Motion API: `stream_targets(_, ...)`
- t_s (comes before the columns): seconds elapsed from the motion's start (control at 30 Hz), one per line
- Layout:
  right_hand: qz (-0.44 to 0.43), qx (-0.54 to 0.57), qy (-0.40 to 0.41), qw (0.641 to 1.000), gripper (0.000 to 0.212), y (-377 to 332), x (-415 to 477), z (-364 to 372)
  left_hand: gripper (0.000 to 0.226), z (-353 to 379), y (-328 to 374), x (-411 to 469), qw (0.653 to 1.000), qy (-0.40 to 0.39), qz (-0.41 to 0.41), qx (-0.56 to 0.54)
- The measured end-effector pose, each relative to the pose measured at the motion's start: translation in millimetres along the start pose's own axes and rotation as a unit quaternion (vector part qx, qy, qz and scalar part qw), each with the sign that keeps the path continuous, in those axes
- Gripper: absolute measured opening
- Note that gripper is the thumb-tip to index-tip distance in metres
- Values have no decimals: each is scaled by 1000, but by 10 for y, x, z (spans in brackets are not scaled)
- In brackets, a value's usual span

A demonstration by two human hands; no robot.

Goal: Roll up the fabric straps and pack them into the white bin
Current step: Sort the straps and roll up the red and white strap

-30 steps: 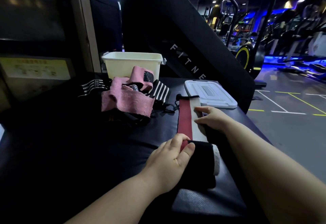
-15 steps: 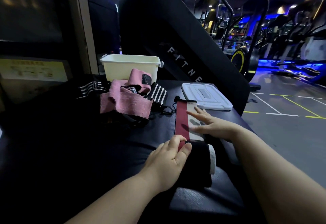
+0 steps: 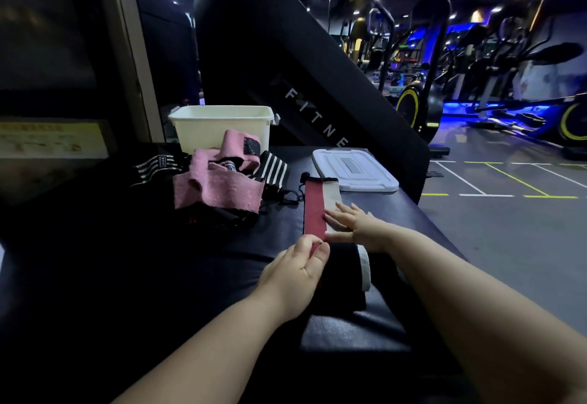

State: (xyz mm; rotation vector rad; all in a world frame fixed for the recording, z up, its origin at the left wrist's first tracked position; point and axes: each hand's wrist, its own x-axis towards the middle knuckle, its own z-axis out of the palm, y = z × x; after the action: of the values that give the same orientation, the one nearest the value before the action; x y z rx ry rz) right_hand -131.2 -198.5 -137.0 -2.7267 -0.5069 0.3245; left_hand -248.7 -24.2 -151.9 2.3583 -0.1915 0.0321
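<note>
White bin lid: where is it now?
Head view: the lid lies flat on the black bench, right of the white bin, beyond the red-and-white strap.

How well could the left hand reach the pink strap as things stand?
Probably yes. The pink strap lies ahead and left of the left hand, with only bare black padding between. But its fingers pinch the red strap, so it must let go first.

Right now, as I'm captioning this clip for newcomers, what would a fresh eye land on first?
At centre, the left hand pinches the red-and-white strap while the right hand presses it flat on the dark bench. Farther back to the left, a pink strap lies crumpled before the white bin.
</note>
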Motion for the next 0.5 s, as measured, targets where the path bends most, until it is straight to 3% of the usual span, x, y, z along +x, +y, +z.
stream_targets(0.1, -92, 231, 194, 949, 52, 2, -231, 65, 36, -3, 17, 6, 1000, 2, -1, 4)
stream_targets(0.2, -129, 361, 195, 903, 41, -168, -658, 206, 38, 15, -1, 32, 999, 31, -2, 12)
stream_targets(0.33, -117, 300, 244, 915, 32, -406, -867, 529, 54, 99, -45, 36, 992, 102, 57, 46)
stream_targets(0.4, -106, 318, 267, 904, 29, -449, -891, 594, 61, 143, -17, 38, 989, 112, 99, -21)
stream_targets(0.5, -78, 300, 290, 905, 28, -522, -876, 601, 25, 118, 30, 64, 984, 89, 87, -128)
